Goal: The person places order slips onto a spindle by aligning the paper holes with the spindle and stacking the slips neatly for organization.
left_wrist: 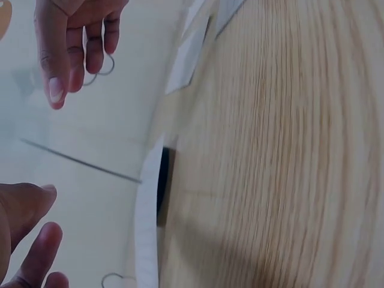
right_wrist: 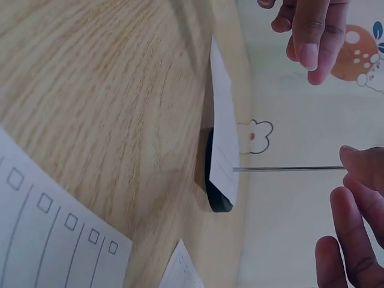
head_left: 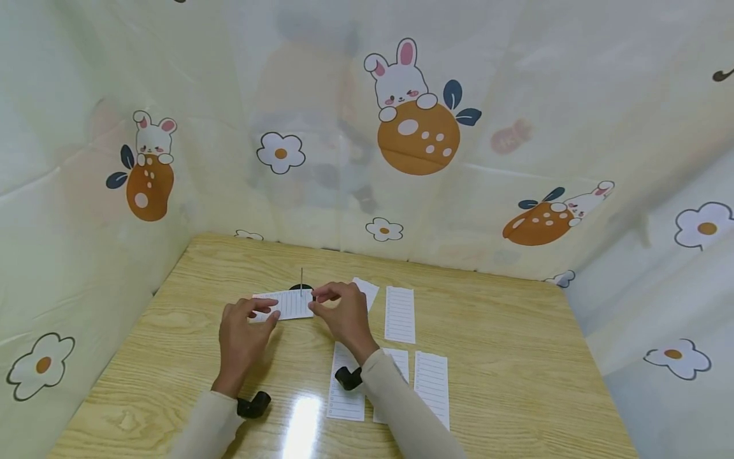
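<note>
A lined paper slip [head_left: 295, 307] lies on a spike holder, whose black base [head_left: 299, 287] shows behind it. The thin metal spike [head_left: 301, 278] rises through the slip near its right end. Over the slip's left part is my left hand [head_left: 242, 336], fingers relaxed and thumb apart from them. My right hand [head_left: 346, 319] is beside the spike at the right end, fingers loosely bent. In the left wrist view the spike's tip stands free between both hands. In the right wrist view, the slip [right_wrist: 223, 132] sits raised on the base [right_wrist: 217, 201], below both hands.
Further lined slips lie on the wooden table [head_left: 504, 363]: one slip [head_left: 399, 314] at the back right, another [head_left: 369, 290] partly behind my right hand, and several nearer, including one slip [head_left: 432, 386] partly under my right forearm. A printed curtain [head_left: 321, 210] encloses the table.
</note>
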`<state>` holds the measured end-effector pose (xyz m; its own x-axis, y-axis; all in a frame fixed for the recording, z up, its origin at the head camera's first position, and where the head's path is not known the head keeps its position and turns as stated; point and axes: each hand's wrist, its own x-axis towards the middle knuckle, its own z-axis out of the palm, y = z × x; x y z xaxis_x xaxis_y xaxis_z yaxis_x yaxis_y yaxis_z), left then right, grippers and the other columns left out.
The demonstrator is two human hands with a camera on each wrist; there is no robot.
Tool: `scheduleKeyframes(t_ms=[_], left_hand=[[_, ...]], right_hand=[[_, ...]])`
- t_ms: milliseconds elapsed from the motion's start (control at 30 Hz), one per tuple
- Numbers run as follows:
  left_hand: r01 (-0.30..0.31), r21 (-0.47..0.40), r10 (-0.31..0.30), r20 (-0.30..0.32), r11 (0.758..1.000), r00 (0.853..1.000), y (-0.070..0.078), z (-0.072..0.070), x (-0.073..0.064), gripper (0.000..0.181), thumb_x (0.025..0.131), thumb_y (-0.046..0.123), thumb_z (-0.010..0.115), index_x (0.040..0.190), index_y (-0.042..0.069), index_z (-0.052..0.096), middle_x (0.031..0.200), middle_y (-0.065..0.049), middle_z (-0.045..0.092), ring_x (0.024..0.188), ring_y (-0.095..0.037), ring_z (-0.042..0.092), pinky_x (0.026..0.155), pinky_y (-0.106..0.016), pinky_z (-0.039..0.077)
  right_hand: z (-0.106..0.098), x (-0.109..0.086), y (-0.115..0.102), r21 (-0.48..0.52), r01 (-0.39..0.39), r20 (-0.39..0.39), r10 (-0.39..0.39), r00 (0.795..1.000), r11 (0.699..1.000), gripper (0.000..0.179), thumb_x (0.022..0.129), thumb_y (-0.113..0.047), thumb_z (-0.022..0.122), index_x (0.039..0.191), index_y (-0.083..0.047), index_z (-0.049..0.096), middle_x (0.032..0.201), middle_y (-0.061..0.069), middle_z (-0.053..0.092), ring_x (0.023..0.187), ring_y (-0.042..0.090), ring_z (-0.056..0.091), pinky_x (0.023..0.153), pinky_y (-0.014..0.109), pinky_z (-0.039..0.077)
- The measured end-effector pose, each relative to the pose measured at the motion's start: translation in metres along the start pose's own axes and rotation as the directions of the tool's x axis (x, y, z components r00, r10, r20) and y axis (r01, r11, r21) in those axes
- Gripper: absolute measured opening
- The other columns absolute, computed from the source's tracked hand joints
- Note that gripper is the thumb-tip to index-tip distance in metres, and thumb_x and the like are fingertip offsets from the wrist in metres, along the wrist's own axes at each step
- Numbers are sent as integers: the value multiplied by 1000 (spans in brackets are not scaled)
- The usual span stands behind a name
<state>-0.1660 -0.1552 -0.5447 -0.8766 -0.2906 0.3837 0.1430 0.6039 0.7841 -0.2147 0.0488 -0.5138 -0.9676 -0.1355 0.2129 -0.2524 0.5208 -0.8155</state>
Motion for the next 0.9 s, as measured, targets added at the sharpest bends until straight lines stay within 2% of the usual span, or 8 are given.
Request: scheduleKeyframes(t_ms=[267, 533, 667, 900], left_hand=[[-54, -23, 54, 15, 998, 998, 13, 4, -13, 25, 80, 4, 91, 102, 14, 83, 89, -7, 77, 88, -26, 57, 78, -39, 44], [-54, -38, 56, 35, 998, 998, 18, 13, -34, 25, 80, 5, 91, 102, 15, 83, 89, -4, 76, 88, -22, 56, 78, -38, 46], [-38, -49, 40, 49, 998, 998, 18, 17, -44, 24, 80, 8, 91, 102, 15, 83, 88, -3, 76, 89, -20, 57, 79, -38, 46], [1, -73, 5, 86, 997, 996, 18, 22, -61, 24, 82, 10, 91, 102, 19, 83, 91, 1, 76, 90, -17, 57, 80, -35, 46]], right_hand=[[-9, -12, -2, -1, 0, -5, 0, 1000, 1000, 19, 85, -19, 90, 102, -14, 84, 86, -4, 76, 99, 31, 65, 86, 36, 42], [-12, -25, 7, -11, 2, -13, -2, 1000, 1000, 19, 84, -21, 91, 101, -19, 84, 88, -6, 76, 97, 28, 64, 86, 34, 44], [-14, -33, 13, -13, -7, -12, 7, 1000, 1000, 21, 83, -19, 92, 102, -19, 84, 91, -6, 78, 99, 31, 65, 86, 35, 46], [-18, -45, 23, 16, -83, 10, 82, 997, 996, 21, 84, -19, 91, 104, -19, 84, 97, -7, 78, 104, 29, 64, 87, 35, 47]])
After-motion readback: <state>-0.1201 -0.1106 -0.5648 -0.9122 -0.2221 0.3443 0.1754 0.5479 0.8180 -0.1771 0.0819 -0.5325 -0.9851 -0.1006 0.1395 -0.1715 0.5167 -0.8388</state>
